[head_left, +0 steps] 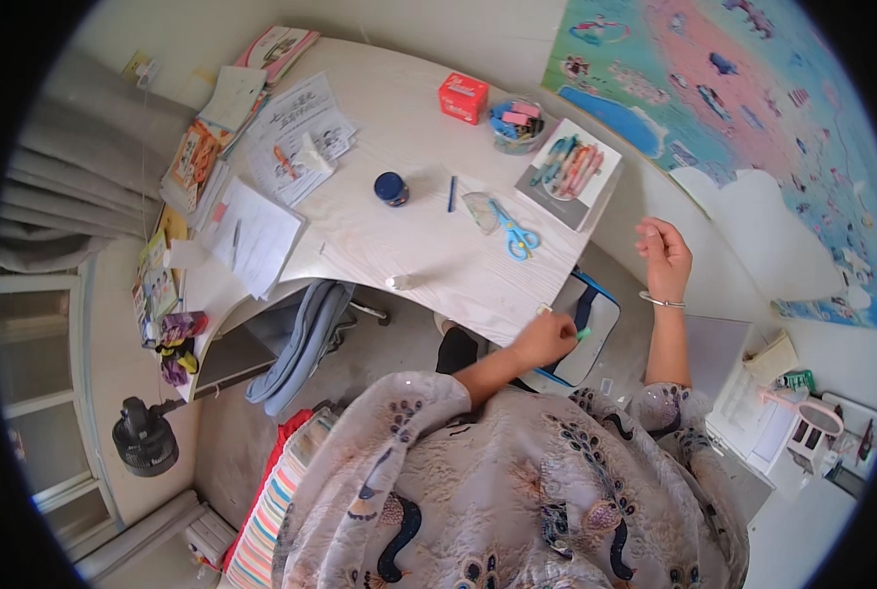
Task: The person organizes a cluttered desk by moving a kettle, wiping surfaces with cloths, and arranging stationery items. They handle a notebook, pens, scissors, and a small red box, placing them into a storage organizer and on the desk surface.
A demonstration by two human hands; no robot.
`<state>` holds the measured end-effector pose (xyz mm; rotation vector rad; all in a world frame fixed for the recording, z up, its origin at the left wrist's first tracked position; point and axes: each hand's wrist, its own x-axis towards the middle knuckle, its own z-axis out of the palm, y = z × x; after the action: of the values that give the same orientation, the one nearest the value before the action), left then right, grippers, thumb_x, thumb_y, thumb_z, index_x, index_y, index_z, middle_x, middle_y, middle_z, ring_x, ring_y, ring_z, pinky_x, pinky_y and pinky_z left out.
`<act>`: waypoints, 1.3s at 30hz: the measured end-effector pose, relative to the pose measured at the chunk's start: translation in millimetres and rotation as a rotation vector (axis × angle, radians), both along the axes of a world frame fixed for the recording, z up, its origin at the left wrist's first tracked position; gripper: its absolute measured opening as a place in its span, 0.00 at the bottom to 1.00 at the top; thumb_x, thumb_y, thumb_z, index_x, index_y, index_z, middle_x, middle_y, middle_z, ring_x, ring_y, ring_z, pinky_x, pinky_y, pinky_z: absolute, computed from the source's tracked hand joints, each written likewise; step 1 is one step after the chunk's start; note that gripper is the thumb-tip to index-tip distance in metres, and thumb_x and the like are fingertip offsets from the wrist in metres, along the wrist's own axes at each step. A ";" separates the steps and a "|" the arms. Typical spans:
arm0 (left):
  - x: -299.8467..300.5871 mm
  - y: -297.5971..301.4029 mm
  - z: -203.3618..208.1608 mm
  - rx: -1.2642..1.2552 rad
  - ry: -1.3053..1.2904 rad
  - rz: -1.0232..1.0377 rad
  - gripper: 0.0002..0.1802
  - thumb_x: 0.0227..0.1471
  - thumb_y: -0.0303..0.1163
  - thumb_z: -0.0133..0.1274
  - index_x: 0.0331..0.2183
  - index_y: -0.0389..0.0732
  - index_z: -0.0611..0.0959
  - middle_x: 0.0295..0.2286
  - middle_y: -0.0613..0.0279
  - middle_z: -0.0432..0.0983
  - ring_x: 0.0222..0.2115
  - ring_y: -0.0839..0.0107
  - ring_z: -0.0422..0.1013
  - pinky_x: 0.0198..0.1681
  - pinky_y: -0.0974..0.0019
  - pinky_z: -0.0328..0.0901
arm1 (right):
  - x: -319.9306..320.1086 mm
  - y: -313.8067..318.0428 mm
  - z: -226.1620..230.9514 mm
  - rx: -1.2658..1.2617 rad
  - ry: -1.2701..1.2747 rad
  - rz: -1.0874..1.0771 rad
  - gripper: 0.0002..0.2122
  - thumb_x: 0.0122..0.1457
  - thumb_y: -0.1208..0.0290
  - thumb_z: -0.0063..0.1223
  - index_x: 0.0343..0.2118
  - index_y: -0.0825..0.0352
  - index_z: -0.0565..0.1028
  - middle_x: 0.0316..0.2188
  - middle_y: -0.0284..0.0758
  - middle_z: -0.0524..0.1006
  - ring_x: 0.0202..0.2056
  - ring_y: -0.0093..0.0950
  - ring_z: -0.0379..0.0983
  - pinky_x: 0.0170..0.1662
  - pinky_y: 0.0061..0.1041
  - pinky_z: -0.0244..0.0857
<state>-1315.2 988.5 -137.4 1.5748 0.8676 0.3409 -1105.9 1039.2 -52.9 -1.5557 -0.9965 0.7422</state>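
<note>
My left hand is closed beside the near right corner of the desk. From its fingers sticks a small green thing, whose kind I cannot make out. My right hand, with a bracelet at the wrist, is raised to the right of the desk. Its fingers are curled in, and I see nothing in them. Nearest on the desktop lie light-blue scissors, next to a clear flat piece and a thin dark-blue stick. Pink and teal pens rest on a white box.
A dark-blue jar and a small white bottle stand on the desk. Behind are a red box and a filled clear basket. Papers and books cover the left side. A blue-edged bag sits below the right corner.
</note>
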 end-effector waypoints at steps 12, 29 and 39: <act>-19.8 43.4 -34.5 -0.488 -0.118 0.520 0.12 0.43 0.29 0.58 0.29 0.33 0.75 0.20 0.63 0.72 0.15 0.79 0.66 0.14 0.76 0.58 | -5.5 -78.5 -64.2 -0.260 -0.047 0.142 0.07 0.55 0.74 0.50 0.34 0.69 0.76 0.25 0.28 0.76 0.26 0.15 0.69 0.31 0.14 0.63; -45.8 179.5 -59.1 -0.230 -0.078 0.830 0.09 0.40 0.27 0.58 0.26 0.32 0.76 0.18 0.60 0.73 0.14 0.76 0.69 0.13 0.73 0.61 | -51.6 -45.6 -87.5 -0.317 -0.205 0.247 0.08 0.53 0.70 0.51 0.34 0.68 0.75 0.28 0.39 0.76 0.28 0.29 0.73 0.33 0.23 0.66; -54.7 234.3 -73.0 -0.157 0.069 0.834 0.09 0.40 0.26 0.57 0.26 0.32 0.77 0.18 0.59 0.73 0.13 0.75 0.68 0.14 0.73 0.62 | -57.5 -60.1 -103.8 -0.391 -0.208 0.207 0.08 0.53 0.71 0.50 0.33 0.68 0.75 0.27 0.40 0.76 0.27 0.30 0.73 0.32 0.25 0.66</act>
<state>-1369.9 1222.8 -210.4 1.0186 1.5479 0.7856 -1163.4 979.1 -156.7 -1.9147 -1.2322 0.9771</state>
